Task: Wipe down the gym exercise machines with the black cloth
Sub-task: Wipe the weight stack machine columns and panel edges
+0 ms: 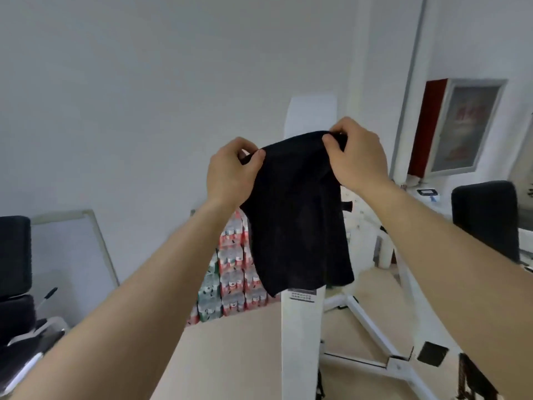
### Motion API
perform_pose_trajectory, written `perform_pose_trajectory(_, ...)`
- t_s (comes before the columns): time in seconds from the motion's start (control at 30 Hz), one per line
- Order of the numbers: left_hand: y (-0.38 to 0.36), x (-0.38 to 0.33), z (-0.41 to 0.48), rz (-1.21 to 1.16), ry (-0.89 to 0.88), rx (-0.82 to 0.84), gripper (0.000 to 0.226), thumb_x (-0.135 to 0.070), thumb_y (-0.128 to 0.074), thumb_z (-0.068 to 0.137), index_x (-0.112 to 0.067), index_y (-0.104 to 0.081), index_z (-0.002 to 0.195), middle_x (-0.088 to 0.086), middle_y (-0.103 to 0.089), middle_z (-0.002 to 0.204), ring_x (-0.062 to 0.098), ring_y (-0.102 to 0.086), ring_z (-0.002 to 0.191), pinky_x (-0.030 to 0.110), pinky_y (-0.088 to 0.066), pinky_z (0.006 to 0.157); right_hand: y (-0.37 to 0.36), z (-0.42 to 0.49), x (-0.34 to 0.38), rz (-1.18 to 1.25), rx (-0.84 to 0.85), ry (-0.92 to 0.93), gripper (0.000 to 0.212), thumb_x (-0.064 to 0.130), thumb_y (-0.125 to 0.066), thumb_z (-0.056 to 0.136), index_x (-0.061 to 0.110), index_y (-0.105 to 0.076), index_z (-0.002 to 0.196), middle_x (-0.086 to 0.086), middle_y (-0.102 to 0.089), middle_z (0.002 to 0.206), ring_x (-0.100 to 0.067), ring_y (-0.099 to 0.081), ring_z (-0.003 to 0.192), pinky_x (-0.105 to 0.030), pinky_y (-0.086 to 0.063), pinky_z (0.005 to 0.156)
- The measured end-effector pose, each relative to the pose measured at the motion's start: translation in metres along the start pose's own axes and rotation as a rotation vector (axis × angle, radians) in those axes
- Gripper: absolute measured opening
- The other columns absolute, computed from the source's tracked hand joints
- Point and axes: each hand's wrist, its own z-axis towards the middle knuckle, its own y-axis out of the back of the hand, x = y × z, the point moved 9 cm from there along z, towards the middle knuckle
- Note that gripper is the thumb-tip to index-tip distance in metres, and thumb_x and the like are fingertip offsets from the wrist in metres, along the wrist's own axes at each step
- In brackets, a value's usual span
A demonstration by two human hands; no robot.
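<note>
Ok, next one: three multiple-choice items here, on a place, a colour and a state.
1. The black cloth is: A) in the air before the machine upright B) on the floor C) over a pad
2. That upright is: A) red B) yellow C) white
3. The cloth is held by: A) one hand B) both hands C) neither

1 A, it dangles free, the upright behind it; 2 C, plainly white; 3 B, left hand and right hand each pinch its top edge.

The black cloth point(294, 215) hangs limp and creased in midair before the white machine post point(301, 342).
</note>
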Motion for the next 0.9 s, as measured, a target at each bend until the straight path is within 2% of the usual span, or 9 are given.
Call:
perform_pose_trajectory(0.1, -0.018, -0.007, 0.048, -0.035, 0.038, -0.039, 0.011, -0.037, -0.06, 0.094, -0.026, -0.062, 0.09, -0.013, -0.06, 0.078, 0.003, -0.058, 0.071, 0.019, -0.039, 0.056, 0.001, 0.042, 0.007, -0.159, -0.081, -0.02, 0.02, 0.031, -0.047, 0.103, 0.02, -0.058, 0.114, 0.005, -0.064, 0.109, -0.017, -0.058, 0.092, -0.034, -0.045, 0.076)
perform_pose_trajectory(0.23, -0.052, -0.006, 0.092, -0.068, 0.122, 0.009, 0.014, -0.042, -0.06, 0.088, -0.031, -0.066, 0.094, -0.017, -0.066, 0.085, 0.002, -0.062, 0.077, 0.024, -0.042, 0.058, -0.004, 0.078, 0.002, -0.273, -0.136, -0.06, 0.02, 0.032, -0.046, 0.103, 0.02, -0.057, 0.114, 0.003, -0.062, 0.111, -0.02, -0.058, 0.092, -0.036, -0.046, 0.073)
perform_pose_trajectory(0.37, -0.074, 0.001, 0.127, -0.2, 0.174, 0.045, 0.013, -0.042, -0.067, 0.081, -0.03, -0.07, 0.084, -0.016, -0.07, 0.081, 0.006, -0.067, 0.079, 0.031, -0.056, 0.072, 0.001, 0.101, -0.001, -0.302, -0.185, -0.057, 0.021, 0.034, -0.057, 0.098, 0.022, -0.056, 0.115, 0.001, -0.057, 0.116, -0.016, -0.051, 0.094, -0.034, -0.042, 0.073)
perform_pose_trajectory(0.47, -0.088, 0.007, 0.145, -0.347, 0.191, 0.076, 0.012, -0.04, -0.073, 0.078, -0.028, -0.072, 0.077, -0.014, -0.073, 0.079, 0.008, -0.07, 0.081, 0.038, -0.059, 0.081, 0.005, 0.108, 0.011, -0.446, -0.26, 0.049, 0.027, 0.034, -0.069, 0.09, 0.019, -0.055, 0.108, -0.004, -0.051, 0.116, -0.022, -0.046, 0.1, -0.034, -0.041, 0.078)
perform_pose_trajectory(0.57, -0.098, 0.013, 0.153, -0.421, 0.183, 0.069, 0.012, -0.04, -0.075, 0.078, -0.028, -0.072, 0.076, -0.014, -0.074, 0.079, 0.007, -0.07, 0.081, 0.036, -0.059, 0.082, 0.0, 0.104, 0.034, -0.614, -0.315, 0.232, 0.022, 0.028, -0.071, 0.088, 0.016, -0.057, 0.099, -0.005, -0.055, 0.106, -0.022, -0.042, 0.091, -0.033, -0.036, 0.078)
perform_pose_trajectory(0.63, -0.102, 0.012, 0.157, -0.459, 0.155, 0.058, 0.011, -0.039, -0.074, 0.079, -0.029, -0.072, 0.076, -0.013, -0.073, 0.082, 0.005, -0.069, 0.081, 0.034, -0.058, 0.083, -0.004, 0.101, 0.042, -0.665, -0.297, 0.304, 0.018, 0.029, -0.069, 0.091, 0.014, -0.06, 0.095, -0.005, -0.059, 0.099, -0.023, -0.046, 0.088, -0.033, -0.034, 0.076)
perform_pose_trajectory(0.73, -0.1, 0.004, 0.164, -0.411, 0.045, -0.032, 0.01, -0.045, -0.072, 0.081, -0.036, -0.071, 0.078, -0.013, -0.062, 0.099, 0.005, -0.061, 0.095, 0.029, -0.052, 0.086, -0.014, 0.101, 0.039, -0.653, -0.161, 0.26, 0.026, 0.041, -0.058, 0.098, 0.016, -0.065, 0.094, 0.001, -0.063, 0.086, -0.018, -0.05, 0.078, -0.032, -0.036, 0.069)
perform_pose_trajectory(0.8, -0.097, -0.005, 0.164, -0.348, -0.045, -0.123, 0.01, -0.047, -0.071, 0.084, -0.038, -0.073, 0.082, -0.013, -0.05, 0.104, 0.008, -0.047, 0.102, 0.023, -0.044, 0.085, -0.014, 0.097, 0.042, -0.677, -0.175, 0.24, 0.037, 0.045, -0.049, 0.102, 0.014, -0.068, 0.094, -0.001, -0.066, 0.081, -0.021, -0.057, 0.074, -0.034, -0.042, 0.065)
perform_pose_trajectory(0.9, -0.098, -0.011, 0.164, -0.402, -0.133, -0.184, 0.01, -0.044, -0.071, 0.085, -0.035, -0.076, 0.087, -0.013, -0.042, 0.103, -0.002, -0.043, 0.093, 0.009, -0.038, 0.072, -0.017, 0.08, 0.052, -0.741, -0.201, 0.196, 0.036, 0.037, -0.043, 0.104, 0.012, -0.069, 0.1, -0.004, -0.068, 0.088, -0.025, -0.061, 0.083, -0.032, -0.039, 0.065)
